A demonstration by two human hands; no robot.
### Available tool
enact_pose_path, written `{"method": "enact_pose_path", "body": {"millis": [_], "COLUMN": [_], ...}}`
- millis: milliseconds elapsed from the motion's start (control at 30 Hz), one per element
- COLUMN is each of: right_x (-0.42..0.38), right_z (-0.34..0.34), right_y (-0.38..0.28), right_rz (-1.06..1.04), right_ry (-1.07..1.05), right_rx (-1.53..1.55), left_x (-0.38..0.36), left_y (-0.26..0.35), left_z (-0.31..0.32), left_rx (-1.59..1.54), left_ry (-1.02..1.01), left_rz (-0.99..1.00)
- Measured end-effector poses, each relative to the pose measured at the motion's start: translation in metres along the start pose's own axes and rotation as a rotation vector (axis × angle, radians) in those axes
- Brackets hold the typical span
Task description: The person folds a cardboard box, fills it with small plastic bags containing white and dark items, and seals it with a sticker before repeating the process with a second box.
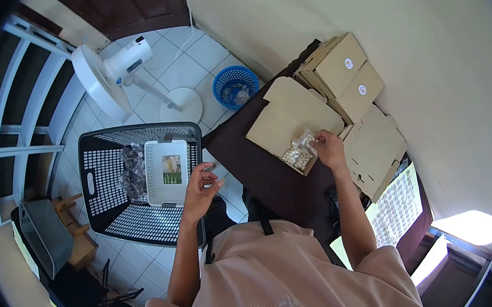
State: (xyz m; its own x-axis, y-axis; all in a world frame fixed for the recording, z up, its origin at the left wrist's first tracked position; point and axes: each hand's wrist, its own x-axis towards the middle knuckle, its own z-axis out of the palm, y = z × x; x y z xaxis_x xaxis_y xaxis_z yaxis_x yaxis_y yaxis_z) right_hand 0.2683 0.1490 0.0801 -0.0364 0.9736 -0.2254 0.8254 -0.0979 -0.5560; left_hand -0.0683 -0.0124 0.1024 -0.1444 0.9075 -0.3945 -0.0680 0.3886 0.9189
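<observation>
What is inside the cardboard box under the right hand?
Clear plastic packets of small beige pieces lie in the open cardboard box. The right hand covers part of it; what lies beneath the packets is hidden.

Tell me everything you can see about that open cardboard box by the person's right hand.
The open cardboard box is plain brown, with broad flat panels and a flap standing out at its far end. It sits at an angle on a dark-covered table, beside closed cardboard boxes. Clear-looking packets of small, pale, roundish pieces lie in its near corner. The right hand reaches in over them, hiding part of that side.
</observation>
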Motion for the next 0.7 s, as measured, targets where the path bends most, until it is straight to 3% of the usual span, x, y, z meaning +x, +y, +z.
{"method": "enact_pose_path", "body": {"millis": [133, 200, 267, 333, 433, 500, 533, 600, 700], "right_x": [0.013, 0.016, 0.018, 0.022, 0.017, 0.024, 0.014, 0.010, -0.014], "right_z": [0.013, 0.017, 0.018, 0.022, 0.025, 0.025, 0.017, 0.007, -0.001], "right_y": [0.009, 0.011, 0.022, 0.041, 0.022, 0.036, 0.015, 0.008, -0.012], "right_rz": [-0.104, -0.118, -0.298, -0.430, -0.262, -0.262, -0.242, -0.180, -0.135], "right_ry": [-0.048, -0.154, -0.097, -0.013, -0.090, -0.115, -0.100, -0.011, -0.016], "right_rx": [-0.122, -0.424, -0.556, -0.359, -0.323, -0.274, -0.118, -0.302, -0.222], "left_x": [-0.014, -0.020, -0.031, -0.042, -0.056, -0.052, -0.048, -0.042, -0.025], "left_y": [-0.011, -0.019, -0.029, -0.050, -0.077, -0.114, -0.142, -0.165, -0.194], "left_z": [-0.024, -0.042, -0.069, -0.100, -0.154, -0.194, -0.219, -0.260, -0.316], "left_rx": [0.006, 0.009, 0.036, 0.037, 0.016, 0.034, 0.129, 0.339, 0.520], "left_ry": [0.072, 0.111, 0.172, 0.284, 0.491, 0.665, 0.728, 0.838, 0.941], "left_rz": [-0.030, -0.056, -0.080, -0.072, -0.110, -0.131, -0.137, -0.172, -0.261]}}
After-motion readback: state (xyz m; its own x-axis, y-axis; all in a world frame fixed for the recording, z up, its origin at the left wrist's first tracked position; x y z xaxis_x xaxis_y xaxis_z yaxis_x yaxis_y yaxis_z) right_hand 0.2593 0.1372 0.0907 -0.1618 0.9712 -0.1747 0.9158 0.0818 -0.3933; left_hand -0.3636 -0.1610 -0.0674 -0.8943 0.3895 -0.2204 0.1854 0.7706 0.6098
